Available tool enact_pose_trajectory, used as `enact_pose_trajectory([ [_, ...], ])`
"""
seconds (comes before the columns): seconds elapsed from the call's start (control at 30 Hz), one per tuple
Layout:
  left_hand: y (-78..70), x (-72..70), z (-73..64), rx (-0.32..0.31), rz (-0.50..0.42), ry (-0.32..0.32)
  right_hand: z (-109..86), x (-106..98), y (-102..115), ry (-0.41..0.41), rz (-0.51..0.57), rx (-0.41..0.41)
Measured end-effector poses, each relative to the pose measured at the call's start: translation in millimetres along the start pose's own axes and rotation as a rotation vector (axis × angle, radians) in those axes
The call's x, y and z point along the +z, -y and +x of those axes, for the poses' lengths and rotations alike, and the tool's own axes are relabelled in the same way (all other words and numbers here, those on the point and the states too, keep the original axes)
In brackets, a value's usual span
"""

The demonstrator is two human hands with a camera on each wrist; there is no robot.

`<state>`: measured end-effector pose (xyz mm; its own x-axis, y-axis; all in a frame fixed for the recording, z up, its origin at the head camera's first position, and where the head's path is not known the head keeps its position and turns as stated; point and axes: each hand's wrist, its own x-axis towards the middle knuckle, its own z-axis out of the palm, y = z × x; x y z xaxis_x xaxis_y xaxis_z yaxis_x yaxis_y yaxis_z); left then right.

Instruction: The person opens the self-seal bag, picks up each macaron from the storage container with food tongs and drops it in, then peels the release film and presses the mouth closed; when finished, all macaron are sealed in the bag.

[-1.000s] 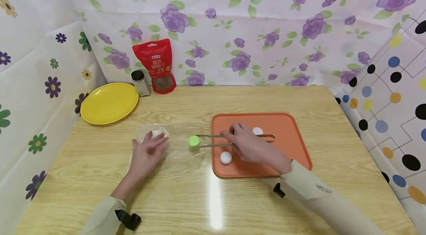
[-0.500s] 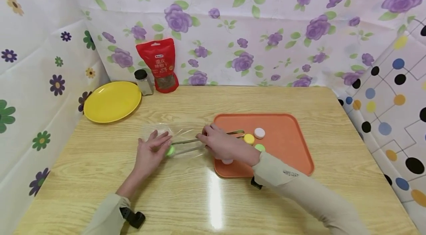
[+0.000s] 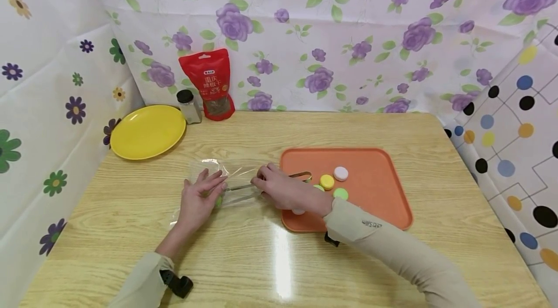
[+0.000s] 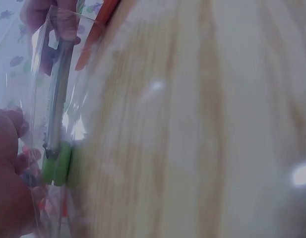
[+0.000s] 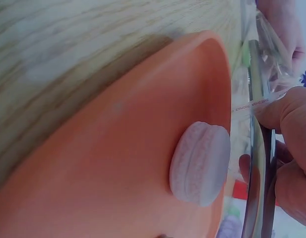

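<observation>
My right hand [image 3: 279,186] grips metal tongs [image 4: 61,94] partway along their arms. Between the tong tips sits a green macaron [image 4: 57,163], inside a clear plastic bag [image 3: 241,168] on the table's left half. My left hand [image 3: 197,204] pinches the bag's film beside the macaron, partly covering the macaron in the head view. Below the right forearm is an orange tray [image 3: 379,211]. On it lie a yellow macaron [image 3: 327,181], a white macaron [image 3: 341,173], green macarons [image 3: 340,194] and a pale pink macaron [image 5: 200,163] near the edge.
A yellow plate [image 3: 148,132] stands at the back left. Beside it are a black-lidded jar [image 3: 189,107] and a red pouch [image 3: 211,84] against the flowered cloth [image 3: 279,41]. Wooden table top [image 3: 244,269] lies in front of the bag.
My right hand has moved left with the tongs, bringing the green macaron from the tray's left side into the bag by the left hand. The left hand has stayed nearly still.
</observation>
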<state>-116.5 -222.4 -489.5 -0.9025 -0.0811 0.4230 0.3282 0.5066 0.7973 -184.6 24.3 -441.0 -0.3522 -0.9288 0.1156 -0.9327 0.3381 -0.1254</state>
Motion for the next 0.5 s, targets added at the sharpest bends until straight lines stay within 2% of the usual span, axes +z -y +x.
enact_pose_trajectory([
  [0.27, -1.6, -4.1, 3.1, 0.053, 0.041, 0.027, -13.5, -9.0, -4.6, -0.002, 0.033, 0.045],
  [0.4, -4.4, -6.4, 5.0, 0.046, 0.015, 0.044, -29.0, -22.4, -6.7, 0.026, 0.062, 0.097],
  [0.5, -6.1, -6.8, 5.3, 0.02, -0.008, 0.052, -48.7, -31.4, -10.9, -0.007, 0.106, 0.121],
])
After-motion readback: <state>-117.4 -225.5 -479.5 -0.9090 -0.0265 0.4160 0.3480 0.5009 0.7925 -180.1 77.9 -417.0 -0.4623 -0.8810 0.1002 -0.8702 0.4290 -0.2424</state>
